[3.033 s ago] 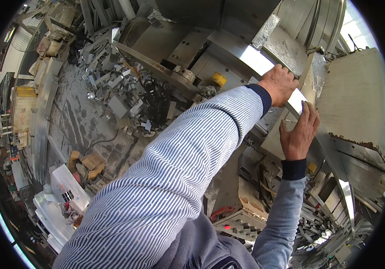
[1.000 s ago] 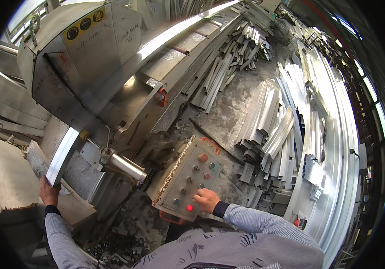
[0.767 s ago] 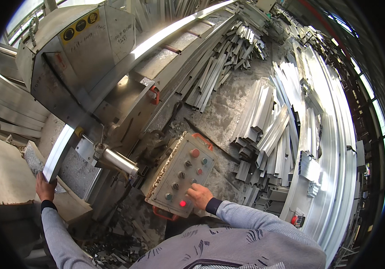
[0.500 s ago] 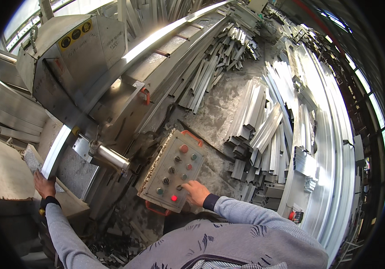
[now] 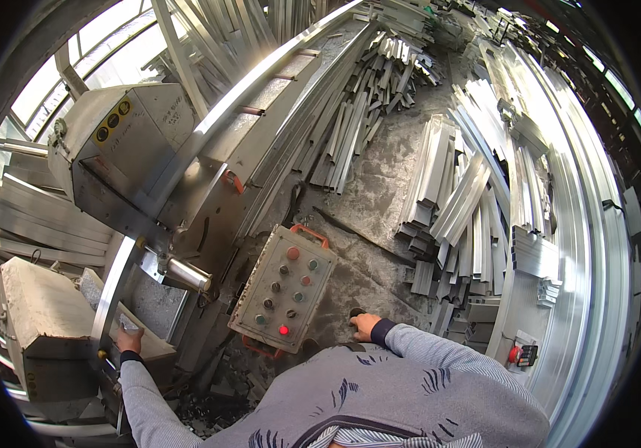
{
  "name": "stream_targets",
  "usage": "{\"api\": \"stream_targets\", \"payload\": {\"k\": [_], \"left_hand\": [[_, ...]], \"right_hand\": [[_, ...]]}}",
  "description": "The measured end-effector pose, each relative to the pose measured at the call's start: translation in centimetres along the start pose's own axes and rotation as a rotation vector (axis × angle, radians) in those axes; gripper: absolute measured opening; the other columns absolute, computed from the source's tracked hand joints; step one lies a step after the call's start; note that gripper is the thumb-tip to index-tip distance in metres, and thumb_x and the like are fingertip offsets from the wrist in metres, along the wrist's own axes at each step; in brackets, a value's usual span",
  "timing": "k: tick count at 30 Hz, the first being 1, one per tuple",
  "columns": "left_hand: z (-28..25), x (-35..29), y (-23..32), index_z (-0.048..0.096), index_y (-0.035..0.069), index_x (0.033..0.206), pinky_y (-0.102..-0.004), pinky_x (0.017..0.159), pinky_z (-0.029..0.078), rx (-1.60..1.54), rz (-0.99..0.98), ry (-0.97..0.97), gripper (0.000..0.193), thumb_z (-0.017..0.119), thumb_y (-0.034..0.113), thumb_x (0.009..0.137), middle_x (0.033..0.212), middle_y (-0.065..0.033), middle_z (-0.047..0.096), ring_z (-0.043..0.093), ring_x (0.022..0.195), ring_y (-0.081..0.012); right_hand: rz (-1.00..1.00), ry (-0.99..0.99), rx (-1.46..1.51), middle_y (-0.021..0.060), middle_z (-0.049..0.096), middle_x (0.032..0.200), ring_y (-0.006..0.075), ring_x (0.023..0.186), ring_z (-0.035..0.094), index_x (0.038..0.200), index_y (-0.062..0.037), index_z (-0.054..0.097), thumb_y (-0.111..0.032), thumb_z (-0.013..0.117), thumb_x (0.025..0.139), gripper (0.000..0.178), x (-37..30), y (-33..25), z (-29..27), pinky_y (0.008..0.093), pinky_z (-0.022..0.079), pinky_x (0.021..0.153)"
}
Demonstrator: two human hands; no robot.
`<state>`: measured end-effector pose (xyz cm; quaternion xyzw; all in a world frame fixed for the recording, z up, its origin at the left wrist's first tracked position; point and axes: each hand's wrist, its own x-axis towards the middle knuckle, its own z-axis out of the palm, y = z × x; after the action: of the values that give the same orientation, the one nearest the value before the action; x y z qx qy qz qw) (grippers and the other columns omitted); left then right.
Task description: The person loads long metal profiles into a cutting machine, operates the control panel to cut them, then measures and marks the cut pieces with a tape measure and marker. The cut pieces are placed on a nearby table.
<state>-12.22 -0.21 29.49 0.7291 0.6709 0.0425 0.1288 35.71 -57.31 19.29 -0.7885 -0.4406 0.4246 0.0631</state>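
At the lower left, my left hand (image 5: pixel 130 340) is closed around a small shiny piece that I cannot make out. It is right beside a long bright metal profile (image 5: pixel 115 287), which runs out from under the cutting machine's grey hood (image 5: pixel 130 138). My right hand (image 5: pixel 366 326) hangs to the right of the control box (image 5: pixel 285 287), apart from it. Its fingers are curled in and nothing shows in them. A small dark rounded shape (image 5: pixel 356 312) lies just beyond the fingertips. One red button (image 5: pixel 284 330) on the box glows.
A metal cylinder (image 5: pixel 188 275) juts from the machine near the profile. Stacked metal profiles (image 5: pixel 425 168) lie on the floor to the right, with long profiles (image 5: pixel 586 187) farther right. A beige machine housing (image 5: pixel 44 299) stands left. Offcuts lie on the floor near me.
My right hand has left the control box and moved right. My left hand has gone from the profile's end to beside it, and the profile now reaches farther toward me. The view has shifted.
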Motion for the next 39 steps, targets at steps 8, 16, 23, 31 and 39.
{"api": "stream_targets", "payload": {"k": [8,16,23,31,39], "left_hand": [[16.3,-30.9,1.1,0.068,-0.003,0.122,-0.0339,0.089,0.056,-0.541,-0.16,0.189,0.04,0.078,0.015,0.089,0.116,-0.0159,0.073,0.071,0.098,-0.0233],[26.0,-68.2,4.5,0.064,-0.004,0.128,-0.0327,0.083,0.057,-0.565,-0.753,-0.688,0.046,0.077,0.019,0.09,0.117,-0.0153,0.071,0.071,0.095,-0.0225],[26.3,-72.2,5.1,0.06,-0.003,0.135,-0.0341,0.089,0.056,-0.598,-0.649,-0.608,0.05,0.074,0.022,0.094,0.126,-0.0171,0.068,0.07,0.104,-0.0258],[23.9,-64.1,8.5,0.055,-0.004,0.14,-0.0361,0.089,0.058,-0.986,-0.781,-0.307,0.054,0.071,0.025,0.097,0.13,-0.0205,0.067,0.071,0.107,-0.0247],[29.2,-67.3,0.8,0.066,0.002,0.131,-0.0361,0.092,0.055,-0.617,-0.364,-0.462,0.046,0.071,0.032,0.096,0.123,-0.0134,0.072,0.069,0.114,-0.0245]], "right_hand": [[-0.15,0.12,-0.07,0.0226,0.069,0.11,0.0406,0.105,0.066,0.11,-0.0045,0.069,-0.018,0.066,0.081,0.032,2.1,6.7,-6.5,0.0496,0.054,0.09],[-0.358,0.061,-0.212,0.0191,0.064,0.105,0.0393,0.106,0.063,0.109,-0.0027,0.069,-0.015,0.073,0.078,0.034,6.1,7.2,-9.0,0.0476,0.053,0.091],[-0.628,0.571,-0.121,0.0183,0.054,0.13,0.0366,0.122,0.053,0.135,-0.0019,0.052,-0.008,0.074,0.075,0.065,10.6,-1.0,-11.0,0.0426,0.048,0.104],[-0.538,0.611,-0.317,0.0187,0.05,0.134,0.0377,0.124,0.05,0.14,0.0023,0.048,-0.006,0.068,0.073,0.071,11.7,-3.0,-9.7,0.0413,0.046,0.105],[-0.211,0.382,-0.551,0.0143,0.053,0.137,0.0307,0.129,0.05,0.15,-0.0066,0.045,-0.011,0.064,0.089,0.064,11.7,-5.7,-10.8,0.0432,0.052,0.099]]}}
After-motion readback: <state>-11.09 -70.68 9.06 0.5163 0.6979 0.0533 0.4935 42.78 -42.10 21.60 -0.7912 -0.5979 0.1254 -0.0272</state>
